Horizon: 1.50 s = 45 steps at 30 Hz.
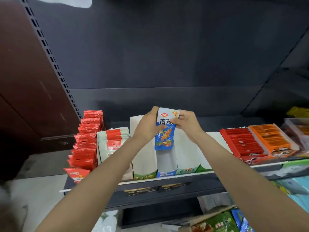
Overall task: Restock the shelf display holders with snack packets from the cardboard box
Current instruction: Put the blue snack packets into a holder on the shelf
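- Snack packet (164, 131), blue and white, held upright in front of you over the shelf, above the blue-fronted holder (167, 163)
- your left hand (147, 126) grips the packet's left edge, fingers curled round the top, thumb across the front
- your right hand (187, 122) pinches the packet's upper right corner; both hands are clamped on the same packet, close together
- packet's bottom edge hangs just above the white inside of the blue-fronted holder, can't tell if it touches
- shelf (167, 188) is dark, with a pale front rail along the edge
- green-fronted holder (144, 164) sits just left of the blue one, another green-fronted holder (187, 163) just right; insides of all three show white
- pale green and red packets (111, 144) stand in a row left of those holders
- red packets (87, 141) stacked in a long row at the shelf's far left, one lying loose at the front
- red tray of sticks (242, 143) and orange tray of sticks (270, 138) lie tilted on the right, side by side and touching
- cardboard box (209, 218) sits low at the bottom right under the shelf, flap open, green packets (222, 221) showing inside
- print on the held packet too blurred to read fully
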Available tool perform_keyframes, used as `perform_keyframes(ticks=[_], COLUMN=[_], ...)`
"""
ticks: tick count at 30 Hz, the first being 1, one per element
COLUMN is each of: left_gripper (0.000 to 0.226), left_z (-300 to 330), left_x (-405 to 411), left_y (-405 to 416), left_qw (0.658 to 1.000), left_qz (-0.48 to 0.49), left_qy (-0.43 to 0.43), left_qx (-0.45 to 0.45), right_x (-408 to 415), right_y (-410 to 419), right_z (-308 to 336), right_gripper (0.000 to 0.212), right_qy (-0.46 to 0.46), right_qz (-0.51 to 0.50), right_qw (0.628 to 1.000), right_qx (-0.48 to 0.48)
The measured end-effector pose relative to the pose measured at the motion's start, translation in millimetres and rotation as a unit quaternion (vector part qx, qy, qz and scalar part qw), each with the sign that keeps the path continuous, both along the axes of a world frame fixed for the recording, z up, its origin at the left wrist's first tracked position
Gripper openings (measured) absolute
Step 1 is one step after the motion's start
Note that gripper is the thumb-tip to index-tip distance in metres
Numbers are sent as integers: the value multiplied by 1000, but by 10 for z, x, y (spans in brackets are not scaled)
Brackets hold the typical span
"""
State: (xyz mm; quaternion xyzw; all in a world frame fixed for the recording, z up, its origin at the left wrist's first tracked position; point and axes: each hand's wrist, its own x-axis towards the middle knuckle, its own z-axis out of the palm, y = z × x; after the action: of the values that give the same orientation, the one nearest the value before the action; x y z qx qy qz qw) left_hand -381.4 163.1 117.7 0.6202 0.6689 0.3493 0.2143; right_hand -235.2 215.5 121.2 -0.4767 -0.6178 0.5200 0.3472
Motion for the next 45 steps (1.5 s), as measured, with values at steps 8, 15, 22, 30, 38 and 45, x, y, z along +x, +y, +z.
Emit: perform_keyframes(ticks=[8,15,22,30,38,45], left_gripper=[44,13,28,27,31,23], left_z=[-6,-156,-156,-141,-111,-292], left_x=[-65,-144,-152,-91,290,1202], left_y=[172,259,300,307,-109,-639], left_qw=[982,950,942,944,967,997], left_qz=[4,-22,-19,-19,1,-16], left_qy=[189,313,334,330,246,74], left_qx=[-5,13,8,5,60,10], right_x=[-13,-100,-152,-215,169,1161], right_y=[154,124,110,124,-194,-809], right_z=[-19,-250,-258,-327,-219,-339], right_gripper=[12,17,20,20,21,19], right_qy=[-66,-330,-365,-350,-255,-240], right_qz=[27,31,12,3,-40,-22], right_qw=[997,922,902,913,944,961], right_qx=[25,199,228,208,205,137])
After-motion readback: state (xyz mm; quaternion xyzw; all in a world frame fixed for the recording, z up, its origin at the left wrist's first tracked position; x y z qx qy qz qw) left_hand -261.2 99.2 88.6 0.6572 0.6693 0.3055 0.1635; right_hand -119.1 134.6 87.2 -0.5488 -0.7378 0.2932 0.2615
